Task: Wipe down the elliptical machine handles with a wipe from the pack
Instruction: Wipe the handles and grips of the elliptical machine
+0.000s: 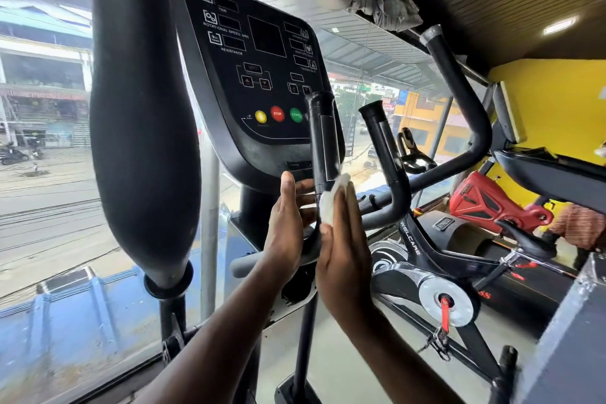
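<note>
Nearest the camera, two bare forearms are seen rising from the lower edge toward the middle of the view. The right hand (344,252) is held upright with its fingers straight and pressed together, and a white wipe (329,203) is pressed by its fingertips and palm against the lower part of the short inner handle (323,141) of the elliptical machine. The left hand (287,229) is set on the opposite side of the same handle, its fingers straight and close together, touching the black tube just below the grip, with the thumb raised. The wipe is thus sandwiched between the right hand and the handle, bunched, with its upper corner showing above the fingertips. A second short inner handle (382,141) is seen just to the right, untouched. A thick black moving arm (141,141) is seen at the left, close to the camera, and another long handle (459,88) curves up at the right. Behind the hands the black console (249,52) is mounted, with a yellow, a red and a green button in a row. Further right a spin bike (426,259) is parked, and a yellow wall (551,105) is seen behind it. Beyond the window (46,174) a street and buildings are visible.
</note>
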